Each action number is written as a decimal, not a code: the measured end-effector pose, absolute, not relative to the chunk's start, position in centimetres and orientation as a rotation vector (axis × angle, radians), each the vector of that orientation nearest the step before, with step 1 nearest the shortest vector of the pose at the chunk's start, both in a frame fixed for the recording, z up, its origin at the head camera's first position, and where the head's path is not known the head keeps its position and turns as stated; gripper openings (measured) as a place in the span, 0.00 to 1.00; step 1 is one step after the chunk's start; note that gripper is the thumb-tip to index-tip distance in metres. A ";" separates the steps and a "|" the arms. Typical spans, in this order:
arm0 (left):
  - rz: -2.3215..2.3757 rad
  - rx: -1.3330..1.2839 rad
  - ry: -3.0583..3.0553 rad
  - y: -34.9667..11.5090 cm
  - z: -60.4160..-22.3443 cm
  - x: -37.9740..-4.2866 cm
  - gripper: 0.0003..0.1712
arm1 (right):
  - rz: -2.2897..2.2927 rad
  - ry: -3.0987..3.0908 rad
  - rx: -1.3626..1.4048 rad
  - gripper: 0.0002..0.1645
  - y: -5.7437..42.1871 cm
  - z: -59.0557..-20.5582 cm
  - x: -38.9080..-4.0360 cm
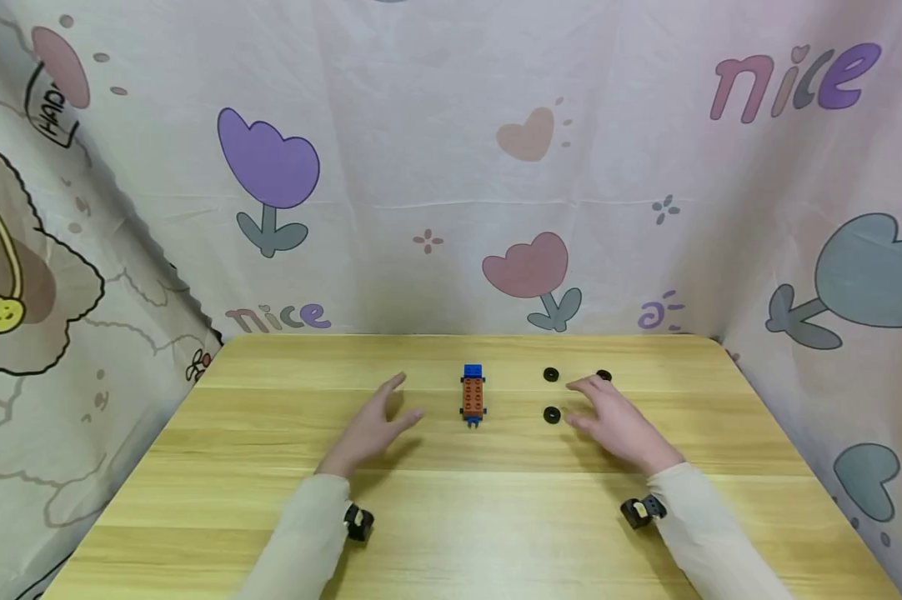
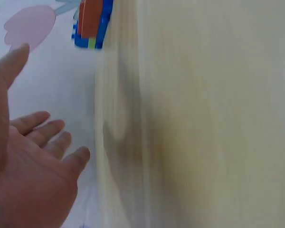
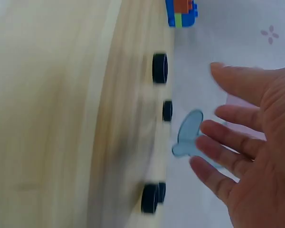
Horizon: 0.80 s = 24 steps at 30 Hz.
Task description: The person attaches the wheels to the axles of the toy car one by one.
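Observation:
A toy car body of orange-brown and blue building bricks (image 1: 473, 397) sits on the table, with small dark axle ends along its sides. My left hand (image 1: 372, 429) hovers to its left, fingers spread and holding nothing. On the right, my right hand (image 1: 616, 421) is held over the table, its fingers relaxed and apart. Near its fingertips lie black toy wheels: one front wheel (image 1: 552, 415), one farther back (image 1: 551, 375), and another (image 1: 604, 376) partly behind the hand. Several wheels show in the right wrist view, including a near one (image 3: 160, 68).
The wooden table (image 1: 451, 533) ends at a patterned cloth backdrop (image 1: 391, 167), which also hangs along both sides. A small black camera is strapped to each wrist, over pale sleeves (image 1: 301, 533).

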<state>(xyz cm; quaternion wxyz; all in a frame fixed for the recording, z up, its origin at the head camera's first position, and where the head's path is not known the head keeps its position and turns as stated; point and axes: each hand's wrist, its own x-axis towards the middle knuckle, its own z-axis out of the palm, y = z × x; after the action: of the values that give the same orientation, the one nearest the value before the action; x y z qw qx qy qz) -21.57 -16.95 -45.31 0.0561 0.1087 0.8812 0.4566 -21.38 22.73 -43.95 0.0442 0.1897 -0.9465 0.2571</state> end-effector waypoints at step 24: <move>1.321 0.521 2.523 -9.3 -46.0 -27.7 0.64 | 0.693 -3.039 0.603 0.24 19.2 -45.3 -23.2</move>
<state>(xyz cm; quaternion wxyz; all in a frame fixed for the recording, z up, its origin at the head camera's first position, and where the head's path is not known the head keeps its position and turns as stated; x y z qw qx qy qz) -27.70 -9.27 -45.97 0.1230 0.1787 0.8648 0.4529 -23.24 19.17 -45.26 -0.0164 0.1898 -0.9571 0.2184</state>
